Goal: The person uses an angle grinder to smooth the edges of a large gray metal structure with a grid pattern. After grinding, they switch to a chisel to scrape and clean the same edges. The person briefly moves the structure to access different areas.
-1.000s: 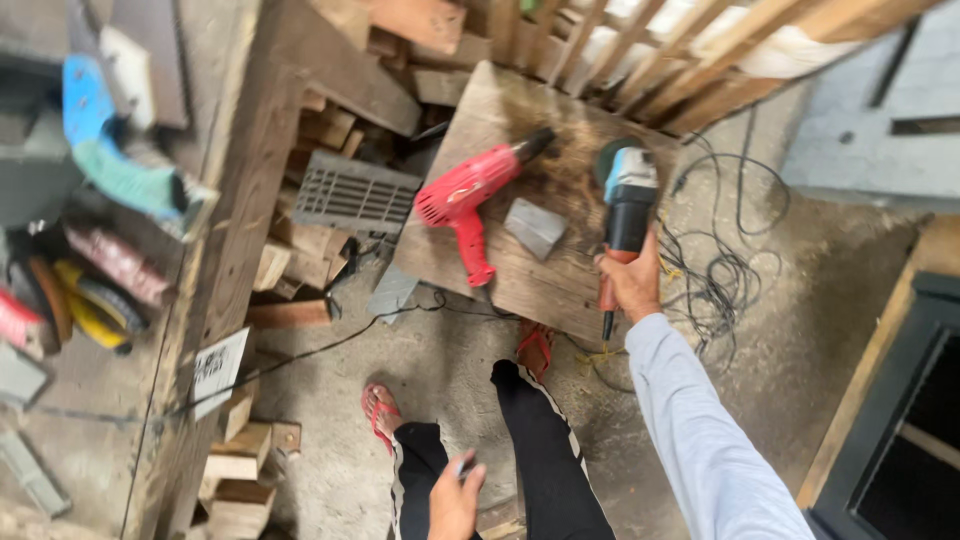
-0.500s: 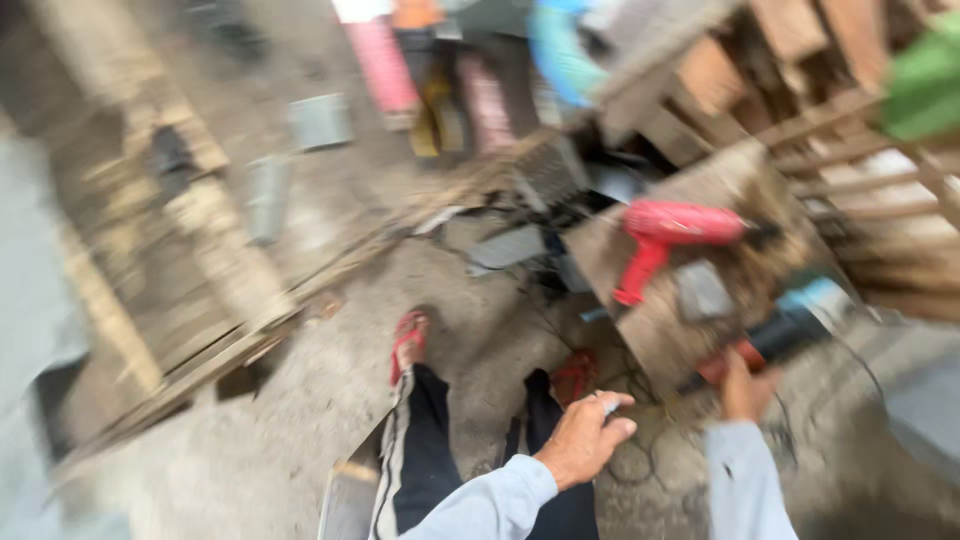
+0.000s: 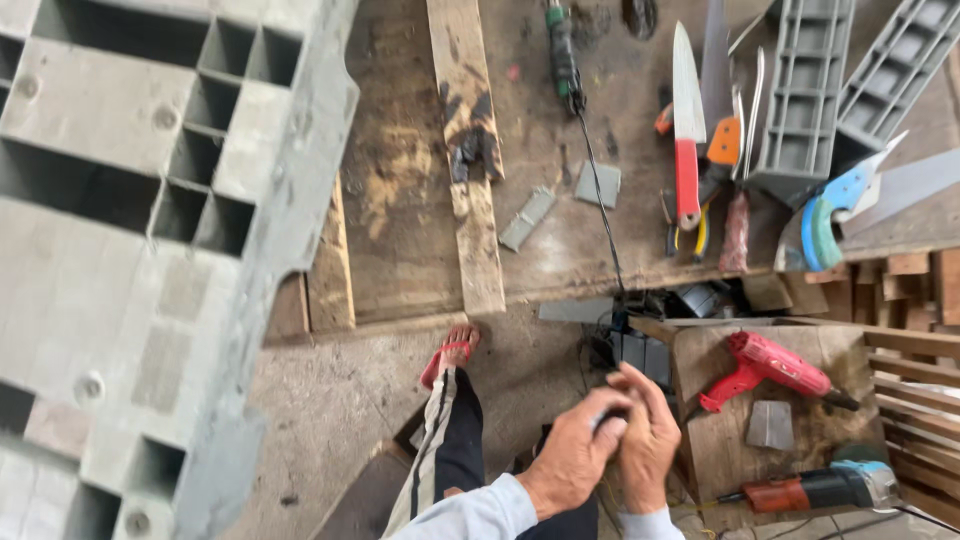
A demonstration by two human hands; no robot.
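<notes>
Grey-sleeved, both hands meet low in view, the left hand (image 3: 570, 462) curling its fingers around a small dark object (image 3: 608, 420) while the right hand (image 3: 648, 440) closes against it, its fingers bent over the top.

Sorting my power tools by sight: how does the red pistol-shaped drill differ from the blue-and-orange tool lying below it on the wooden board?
The red pistol-grip drill is red all over; the blue-and-orange angle grinder has an orange body with a blue head. The drill has a handle branching down from its body; the grinder is one straight barrel. The drill lies higher on the wooden board, the grinder at its lower edge. Both lie flat on their sides on that board, untouched by either hand.
</notes>
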